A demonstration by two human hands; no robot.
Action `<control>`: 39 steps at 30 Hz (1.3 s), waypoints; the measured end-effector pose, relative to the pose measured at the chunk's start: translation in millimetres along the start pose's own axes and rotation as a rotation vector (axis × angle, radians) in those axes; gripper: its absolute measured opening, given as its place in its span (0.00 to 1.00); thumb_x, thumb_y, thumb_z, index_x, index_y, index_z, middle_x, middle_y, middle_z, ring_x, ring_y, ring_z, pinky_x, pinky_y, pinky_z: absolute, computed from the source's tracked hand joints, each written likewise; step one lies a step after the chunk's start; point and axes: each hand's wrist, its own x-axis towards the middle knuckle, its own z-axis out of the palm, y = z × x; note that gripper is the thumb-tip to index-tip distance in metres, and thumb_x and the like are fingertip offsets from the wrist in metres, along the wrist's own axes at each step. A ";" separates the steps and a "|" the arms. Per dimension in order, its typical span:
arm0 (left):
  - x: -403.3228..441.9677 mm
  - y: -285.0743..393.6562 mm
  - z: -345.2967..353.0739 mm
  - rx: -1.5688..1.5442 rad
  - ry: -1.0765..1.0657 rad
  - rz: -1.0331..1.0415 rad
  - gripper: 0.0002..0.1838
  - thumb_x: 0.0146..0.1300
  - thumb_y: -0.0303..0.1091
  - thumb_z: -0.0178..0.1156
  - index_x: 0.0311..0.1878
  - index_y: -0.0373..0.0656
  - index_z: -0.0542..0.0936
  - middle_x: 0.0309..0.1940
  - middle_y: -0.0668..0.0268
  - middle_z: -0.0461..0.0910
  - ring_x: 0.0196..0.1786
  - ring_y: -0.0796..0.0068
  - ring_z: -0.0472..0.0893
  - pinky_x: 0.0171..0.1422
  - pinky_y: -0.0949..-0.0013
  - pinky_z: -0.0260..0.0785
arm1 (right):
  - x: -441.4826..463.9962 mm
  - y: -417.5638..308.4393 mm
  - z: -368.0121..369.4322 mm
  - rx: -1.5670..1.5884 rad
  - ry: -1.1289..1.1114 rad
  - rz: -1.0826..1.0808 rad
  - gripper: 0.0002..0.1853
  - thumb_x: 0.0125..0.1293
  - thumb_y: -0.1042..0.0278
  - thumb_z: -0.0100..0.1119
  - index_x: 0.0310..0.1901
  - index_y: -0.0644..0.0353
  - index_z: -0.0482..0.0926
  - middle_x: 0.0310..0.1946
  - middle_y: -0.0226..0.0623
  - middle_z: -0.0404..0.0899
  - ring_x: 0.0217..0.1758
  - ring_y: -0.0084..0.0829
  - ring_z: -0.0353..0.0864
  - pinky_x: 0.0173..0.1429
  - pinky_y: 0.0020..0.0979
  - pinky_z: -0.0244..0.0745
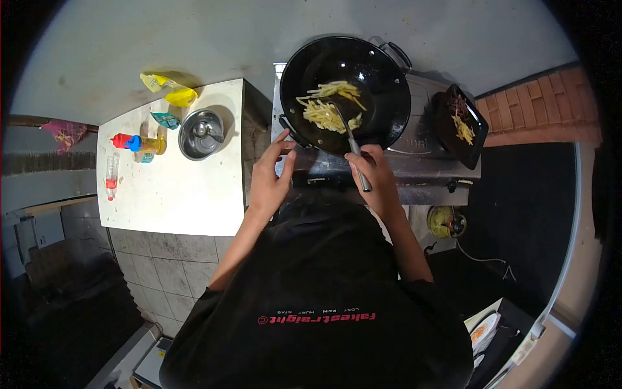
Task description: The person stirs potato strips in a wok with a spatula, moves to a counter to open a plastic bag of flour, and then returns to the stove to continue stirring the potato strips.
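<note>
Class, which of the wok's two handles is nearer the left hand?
The lower-left handle, beside the left hand; the other handle juts from the upper right of the wok.

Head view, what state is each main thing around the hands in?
Wok: uncovered.
Pale strips: in loose heaps inside the wok.
Utensil: far end among the strips.
Right hand: closed around the utensil.
Left hand: at the wok's edge, grip unclear.
Black tray: partly filled.
Steel bowl: uncovered, not empty.
</note>
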 end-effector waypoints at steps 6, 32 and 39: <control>5.6 -6.6 -12.1 0.008 -0.094 0.059 0.12 0.74 0.30 0.59 0.54 0.33 0.80 0.67 0.49 0.78 0.58 0.51 0.85 0.62 0.59 0.75 | -8.5 -26.3 -6.3 -0.057 -0.036 0.007 0.30 0.51 0.83 0.73 0.58 0.52 0.82 0.55 0.46 0.74 0.53 0.48 0.84 0.53 0.42 0.83; -9.5 -8.6 -39.0 0.042 -0.274 0.198 0.17 0.74 0.36 0.61 0.60 0.38 0.77 0.73 0.51 0.69 0.68 0.45 0.76 0.71 0.56 0.69 | 12.8 -54.4 30.0 -0.218 -0.021 0.126 0.34 0.45 0.86 0.71 0.57 0.52 0.80 0.51 0.43 0.73 0.52 0.48 0.83 0.52 0.44 0.80; -23.9 -19.9 -56.1 0.013 -0.201 0.193 0.15 0.73 0.33 0.62 0.59 0.37 0.78 0.68 0.51 0.73 0.63 0.52 0.79 0.68 0.59 0.70 | 30.9 -89.2 25.1 -0.135 -0.056 0.045 0.33 0.45 0.88 0.68 0.56 0.54 0.78 0.47 0.43 0.70 0.53 0.48 0.79 0.52 0.45 0.78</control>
